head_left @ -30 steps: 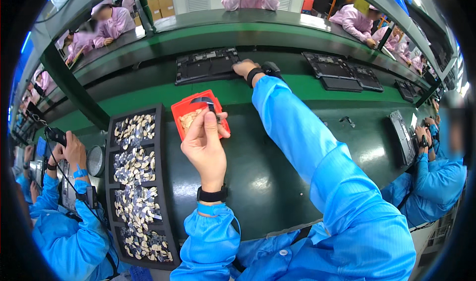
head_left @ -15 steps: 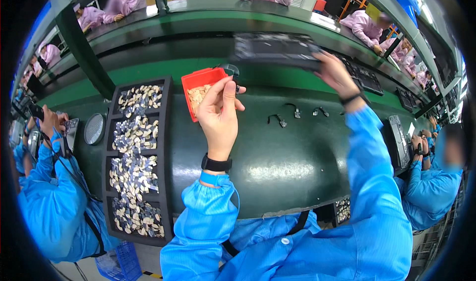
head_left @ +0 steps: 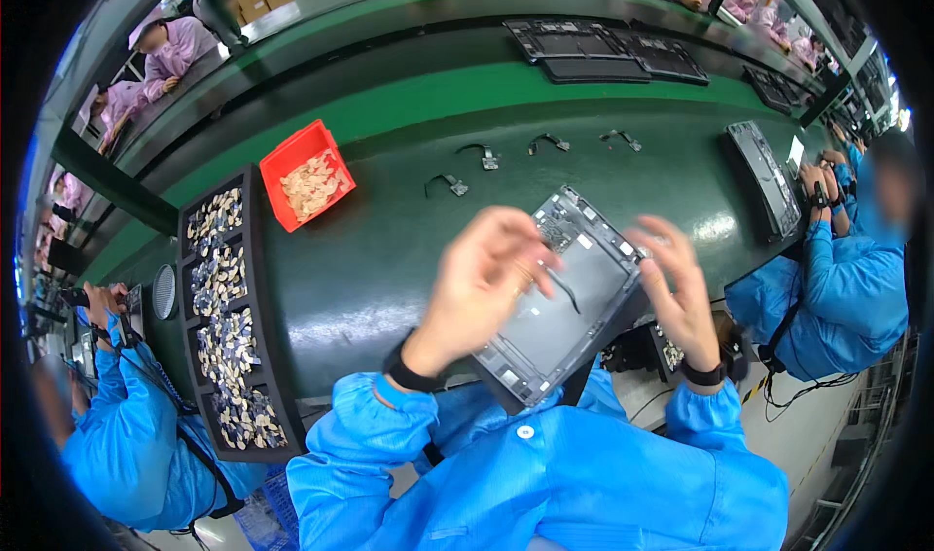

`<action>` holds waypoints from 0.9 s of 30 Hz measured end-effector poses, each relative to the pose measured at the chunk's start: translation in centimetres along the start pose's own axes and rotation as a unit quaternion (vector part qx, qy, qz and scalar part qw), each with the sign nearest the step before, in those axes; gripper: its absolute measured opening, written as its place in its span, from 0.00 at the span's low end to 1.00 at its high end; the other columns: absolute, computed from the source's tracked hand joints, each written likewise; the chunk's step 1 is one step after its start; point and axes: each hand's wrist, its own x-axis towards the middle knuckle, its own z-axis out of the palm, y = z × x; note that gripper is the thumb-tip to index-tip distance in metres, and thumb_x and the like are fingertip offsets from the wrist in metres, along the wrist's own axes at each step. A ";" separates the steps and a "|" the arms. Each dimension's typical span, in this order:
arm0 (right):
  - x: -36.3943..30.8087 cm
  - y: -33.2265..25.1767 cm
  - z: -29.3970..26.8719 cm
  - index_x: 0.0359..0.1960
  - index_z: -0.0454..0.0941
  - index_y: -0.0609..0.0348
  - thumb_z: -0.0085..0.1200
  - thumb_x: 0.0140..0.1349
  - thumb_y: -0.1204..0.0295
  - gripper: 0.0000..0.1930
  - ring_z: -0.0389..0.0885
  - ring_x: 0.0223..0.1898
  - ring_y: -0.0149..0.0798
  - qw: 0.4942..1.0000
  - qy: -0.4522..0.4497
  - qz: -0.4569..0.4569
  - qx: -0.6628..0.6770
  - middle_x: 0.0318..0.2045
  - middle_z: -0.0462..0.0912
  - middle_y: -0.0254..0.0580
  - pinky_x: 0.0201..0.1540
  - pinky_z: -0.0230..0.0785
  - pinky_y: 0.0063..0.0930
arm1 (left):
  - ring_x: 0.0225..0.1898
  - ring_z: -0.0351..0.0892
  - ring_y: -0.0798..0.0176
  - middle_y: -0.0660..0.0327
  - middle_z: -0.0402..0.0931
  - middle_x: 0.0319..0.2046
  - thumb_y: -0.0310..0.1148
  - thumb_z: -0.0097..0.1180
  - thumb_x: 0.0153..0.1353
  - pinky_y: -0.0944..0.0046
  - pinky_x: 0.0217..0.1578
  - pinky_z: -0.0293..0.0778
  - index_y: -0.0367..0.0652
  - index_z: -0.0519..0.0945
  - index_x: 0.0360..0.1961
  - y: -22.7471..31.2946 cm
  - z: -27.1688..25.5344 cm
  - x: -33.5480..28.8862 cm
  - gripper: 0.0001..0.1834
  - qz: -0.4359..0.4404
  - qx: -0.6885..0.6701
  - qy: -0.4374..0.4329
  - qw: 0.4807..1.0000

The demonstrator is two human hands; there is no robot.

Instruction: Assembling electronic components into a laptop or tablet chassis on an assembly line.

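In front of me a grey tablet housing [head_left: 574,322] lies slanted, its lower end at the table's near edge. A thin black cable [head_left: 564,293] curves across its inner face. My left hand [head_left: 486,284] hovers over the housing's left side with fingers curled; motion blur hides whether they pinch anything. At the right edge of the housing is my right hand [head_left: 676,284], thumb and fingers apart. Beyond the housing, several small black cables with connectors [head_left: 488,159] lie spread on the green table [head_left: 389,230].
A red bin [head_left: 321,201] holds beige pieces. Left of me stands a black compartment tray [head_left: 268,356] of small parts. More dark housings [head_left: 603,70] rest on the far line. Another housing [head_left: 764,177] lies near a co-worker [head_left: 827,279] at right; another person [head_left: 146,434] sits at left.
My right hand has left the dark housing on the far line and is now at the nearer one. The left hand moved from beside the red bin; one more cable lies on the table.
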 end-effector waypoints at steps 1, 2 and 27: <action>0.0 0.1 1.3 0.58 0.81 0.65 0.48 0.78 0.59 0.21 0.71 0.67 0.48 0.970 -0.063 0.009 0.236 0.63 0.78 0.52 0.68 0.62 0.42 | 0.36 0.86 0.64 0.53 0.84 0.43 0.25 0.53 0.75 0.66 0.39 0.81 0.42 0.71 0.50 -0.8 1.3 -0.4 0.07 -0.060 -0.040 -0.071 0.995; 0.4 0.1 2.3 0.60 0.80 0.66 0.47 0.79 0.58 0.23 0.78 0.58 0.43 0.919 -0.128 0.024 0.371 0.63 0.78 0.50 0.63 0.68 0.39 | 0.40 0.86 0.62 0.48 0.81 0.51 0.22 0.52 0.75 0.64 0.41 0.82 0.42 0.67 0.48 -1.2 3.1 -0.3 0.07 -0.083 -0.105 -0.103 0.986; 5.0 4.4 1.3 0.48 0.87 0.67 0.64 0.68 0.73 0.11 0.81 0.28 0.25 0.961 -0.125 0.125 0.214 0.29 0.88 0.37 0.35 0.71 0.20 | 0.62 0.73 0.44 0.53 0.72 0.62 0.36 0.64 0.61 0.47 0.57 0.75 0.48 0.76 0.63 -5.4 -1.5 3.0 0.28 0.141 0.585 -0.142 0.786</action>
